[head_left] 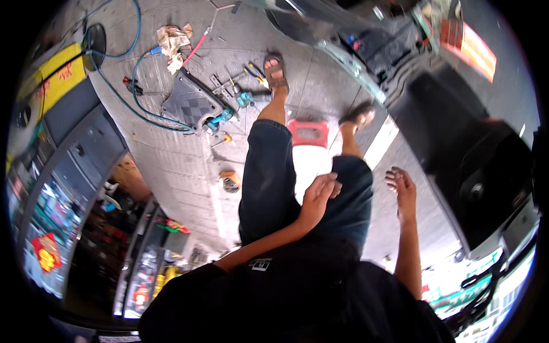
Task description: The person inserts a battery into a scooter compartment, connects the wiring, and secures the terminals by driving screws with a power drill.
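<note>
My left hand (319, 197) is held over my lap, between my thighs. Its fingers are curled in, and whatever they may hold is hidden. Off to the right of my knee, my right hand (403, 186) is raised with bent fingers apart and nothing seen in it. Beyond my hands, a pinkish-red plastic stool (293, 132) stands between my legs. Two teal power tools (244, 98) lie on the floor ahead to the left, next to a dark grey panel (191, 102) with a checkered patch. Pliers (257, 73) with yellow-and-black handles rest near my left foot.
A vehicle with a large black panel (452, 143) stands close on my right. Cabinets (86, 148) line the left. A blue hose (135, 94) loops over the floor near a crumpled cloth (173, 41). An orange-handled screwdriver (227, 138) and a small brown-and-grey object (230, 182) lie nearby.
</note>
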`<state>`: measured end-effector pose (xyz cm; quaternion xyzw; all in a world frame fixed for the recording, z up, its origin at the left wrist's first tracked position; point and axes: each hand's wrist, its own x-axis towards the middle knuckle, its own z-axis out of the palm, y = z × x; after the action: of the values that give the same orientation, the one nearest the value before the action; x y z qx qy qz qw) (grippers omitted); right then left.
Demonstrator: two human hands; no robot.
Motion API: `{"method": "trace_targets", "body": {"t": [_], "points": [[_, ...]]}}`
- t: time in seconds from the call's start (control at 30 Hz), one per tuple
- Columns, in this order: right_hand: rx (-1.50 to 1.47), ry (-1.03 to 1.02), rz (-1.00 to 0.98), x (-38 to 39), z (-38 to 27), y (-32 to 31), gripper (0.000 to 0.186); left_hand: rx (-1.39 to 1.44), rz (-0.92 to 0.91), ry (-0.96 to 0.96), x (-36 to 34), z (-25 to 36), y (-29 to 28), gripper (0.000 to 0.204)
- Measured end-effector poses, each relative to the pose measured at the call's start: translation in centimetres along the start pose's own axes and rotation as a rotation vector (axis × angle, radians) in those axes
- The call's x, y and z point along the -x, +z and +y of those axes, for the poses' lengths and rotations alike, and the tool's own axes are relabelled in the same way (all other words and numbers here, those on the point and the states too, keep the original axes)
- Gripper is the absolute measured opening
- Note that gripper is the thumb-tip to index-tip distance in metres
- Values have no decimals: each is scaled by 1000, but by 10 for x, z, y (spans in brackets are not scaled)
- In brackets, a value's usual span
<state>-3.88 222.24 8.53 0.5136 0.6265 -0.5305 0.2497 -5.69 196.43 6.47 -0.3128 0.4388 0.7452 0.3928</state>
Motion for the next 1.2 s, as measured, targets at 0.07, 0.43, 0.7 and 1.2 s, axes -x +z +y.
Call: {"method": "trace_targets", "body": {"t": [0.07, 0.43, 0.7, 1.2], "points": [[45, 81, 33, 5, 31, -10, 34, 9, 66, -59, 5, -12, 2, 30], [451, -371, -202, -162, 143, 142, 39, -302, -40, -124, -163, 18, -40, 26], [1180, -888, -276, -224, 334, 280, 84, -1216, -154, 125, -344, 53, -71, 39], [632, -842, -873, -318, 260, 360, 65, -1843, -628, 354, -353, 97, -5, 44]]}}
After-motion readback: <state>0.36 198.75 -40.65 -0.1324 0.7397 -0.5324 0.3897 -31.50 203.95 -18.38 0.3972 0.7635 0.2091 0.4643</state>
